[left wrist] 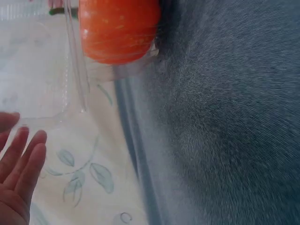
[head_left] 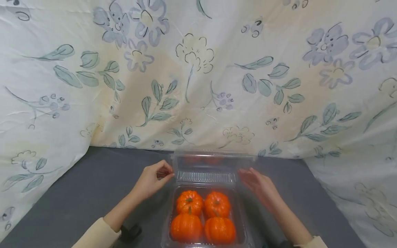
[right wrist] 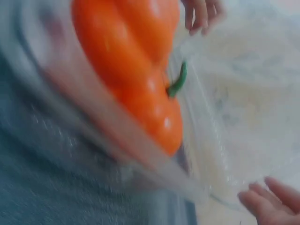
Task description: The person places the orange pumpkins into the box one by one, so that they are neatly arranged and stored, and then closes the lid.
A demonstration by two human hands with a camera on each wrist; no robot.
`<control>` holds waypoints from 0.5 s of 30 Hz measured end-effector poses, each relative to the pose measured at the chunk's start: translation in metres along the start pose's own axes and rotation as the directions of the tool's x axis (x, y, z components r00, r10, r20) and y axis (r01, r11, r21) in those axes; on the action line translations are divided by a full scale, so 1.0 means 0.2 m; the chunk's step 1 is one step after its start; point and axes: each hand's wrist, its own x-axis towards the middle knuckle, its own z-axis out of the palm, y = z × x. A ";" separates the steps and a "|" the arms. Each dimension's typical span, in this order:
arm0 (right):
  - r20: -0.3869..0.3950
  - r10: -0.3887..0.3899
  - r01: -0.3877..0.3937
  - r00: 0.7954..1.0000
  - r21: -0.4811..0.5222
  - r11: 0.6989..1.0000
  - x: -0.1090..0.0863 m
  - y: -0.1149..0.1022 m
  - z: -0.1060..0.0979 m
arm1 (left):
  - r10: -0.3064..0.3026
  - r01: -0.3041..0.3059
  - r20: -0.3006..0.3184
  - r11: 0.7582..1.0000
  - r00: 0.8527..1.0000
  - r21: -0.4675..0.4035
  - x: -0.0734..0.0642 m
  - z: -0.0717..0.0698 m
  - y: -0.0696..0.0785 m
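A clear plastic clamshell box holds several small orange pumpkins with green stems. Its transparent lid is raised at the far side, hinged to the base. My left hand is at the lid's left edge, fingers loosely bent and fingertips right beside the plastic; the left wrist view shows these fingers near the lid's corner. On the other side my right hand has its fingertips close to the lid's right edge. In the right wrist view, these fingers look nearly straight.
The box sits on a dark grey table. Behind and at both sides hangs a pale floral cloth. A small dark object lies beside my left wrist.
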 end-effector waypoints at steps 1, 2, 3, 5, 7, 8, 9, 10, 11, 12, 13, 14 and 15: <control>0.007 0.005 -0.005 1.000 0.014 1.000 -0.02 0.00 0.00 | 0.017 -0.017 0.017 1.000 1.000 0.022 -0.01 -0.01 0.01; 0.014 0.009 -0.010 1.000 0.030 1.000 -0.04 0.00 0.00 | 0.025 -0.026 0.035 0.999 0.999 0.034 -0.03 -0.01 0.01; 0.028 0.010 -0.011 1.000 0.035 0.999 -0.05 0.01 -0.01 | 0.030 -0.033 0.053 0.998 0.998 0.053 -0.04 -0.02 0.02; 0.044 0.005 -0.006 0.999 0.030 1.000 -0.08 0.01 -0.01 | 0.038 -0.045 0.082 0.995 0.996 0.088 -0.07 -0.04 0.02; 0.049 0.004 -0.006 0.999 0.024 1.000 -0.11 0.01 -0.02 | 0.017 -0.028 0.107 0.995 0.994 0.099 -0.09 -0.05 0.03; 0.047 0.018 -0.018 0.999 0.002 1.000 -0.12 0.01 -0.01 | 0.001 -0.013 0.120 0.995 0.993 0.097 -0.11 -0.06 0.03; 0.043 0.039 -0.037 0.998 -0.028 0.999 -0.14 0.01 -0.01 | -0.015 0.002 0.133 0.995 0.991 0.096 -0.12 -0.06 0.04; 0.039 0.061 -0.059 0.997 -0.053 0.997 -0.15 0.00 -0.01 | -0.030 0.017 0.144 0.995 0.989 0.094 -0.13 -0.06 0.04; 0.040 0.083 -0.079 0.996 -0.082 0.994 -0.17 -0.01 0.00 | -0.047 0.034 0.156 0.995 0.987 0.090 -0.15 -0.06 0.04; 0.039 0.097 -0.092 0.995 -0.106 0.990 -0.19 -0.01 0.00 | -0.052 0.039 0.165 0.996 0.985 0.083 -0.16 -0.06 0.04; 0.050 0.107 -0.099 0.993 -0.142 0.985 -0.20 -0.02 0.01 | -0.050 0.037 0.175 0.996 0.983 0.077 -0.17 -0.06 0.05; 0.058 0.112 -0.100 0.992 -0.182 0.978 -0.22 -0.02 0.01 | -0.045 0.032 0.183 0.997 0.982 0.070 -0.19 -0.06 0.05; 0.071 0.112 -0.094 0.991 -0.223 0.970 -0.23 -0.01 0.01 | -0.036 0.024 0.186 0.998 0.982 0.062 -0.20 -0.06 0.05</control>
